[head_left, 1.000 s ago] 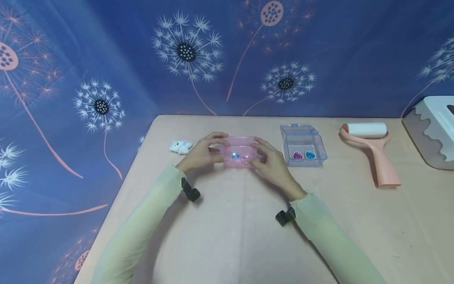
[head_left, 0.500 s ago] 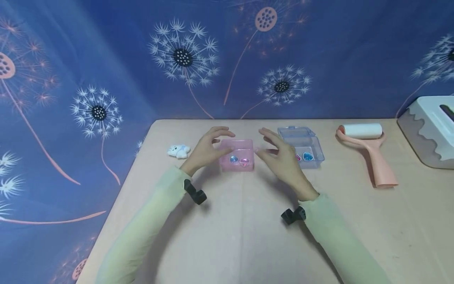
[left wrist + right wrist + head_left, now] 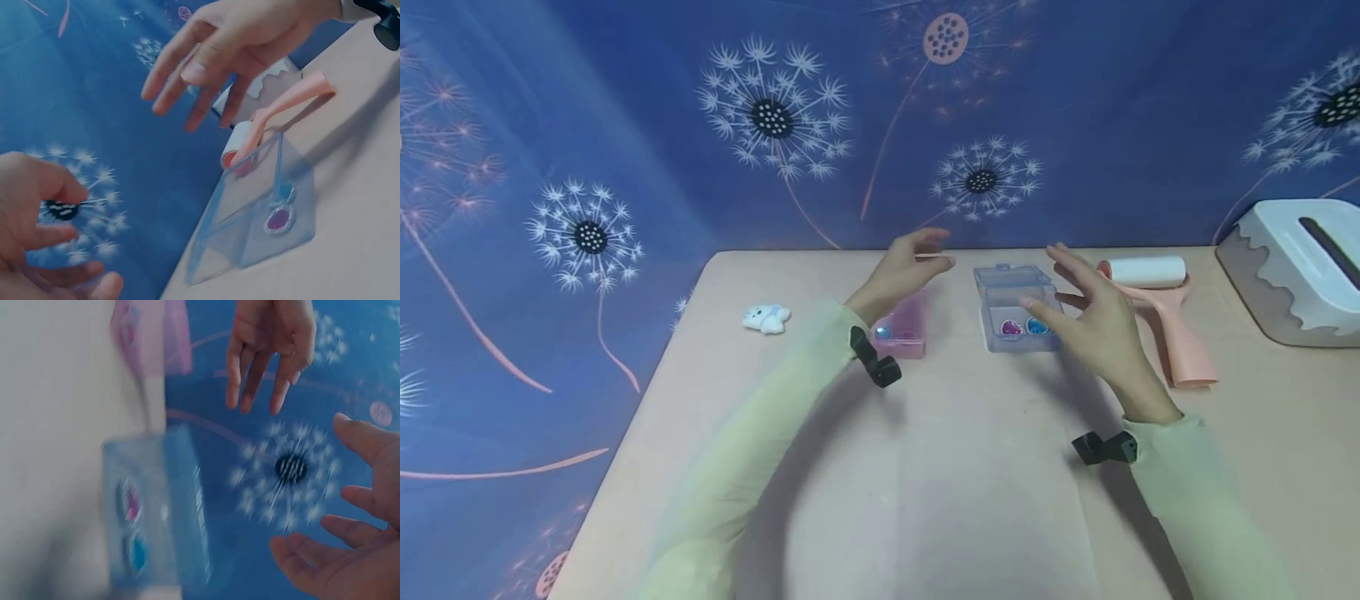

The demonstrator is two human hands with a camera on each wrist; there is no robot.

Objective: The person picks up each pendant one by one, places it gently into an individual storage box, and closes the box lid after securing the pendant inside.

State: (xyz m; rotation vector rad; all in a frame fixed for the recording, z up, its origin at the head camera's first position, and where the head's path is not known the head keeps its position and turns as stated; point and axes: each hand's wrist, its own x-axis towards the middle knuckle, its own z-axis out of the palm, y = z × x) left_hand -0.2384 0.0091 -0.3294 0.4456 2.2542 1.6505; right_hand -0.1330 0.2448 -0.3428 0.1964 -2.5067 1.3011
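Observation:
In the head view, a clear blue box [image 3: 1018,343] stands with its lid up; a magenta gem piece [image 3: 1011,327] and a blue gem piece [image 3: 1037,326] lie inside. Left of it is an open pink box [image 3: 913,325], partly hidden by my left wrist, with a light-blue gem piece [image 3: 883,332] in it. My left hand [image 3: 906,271] hovers above and behind the pink box, fingers loosely bent and holding nothing. Over the blue box's right side my right hand [image 3: 1093,321] is raised with spread fingers, also without anything in it.
A small white animal figure [image 3: 766,318] lies at the left of the table. To the right are a pink-handled lint roller [image 3: 1180,325] and a white and grey box [image 3: 1300,275] with a slot on top. A blue dandelion-print cloth [image 3: 850,125] hangs behind.
Both hands have come off the pink box and moved right. The left hand now passes over that box, while the right has reached the blue box's right side. The camera view shifted slightly.

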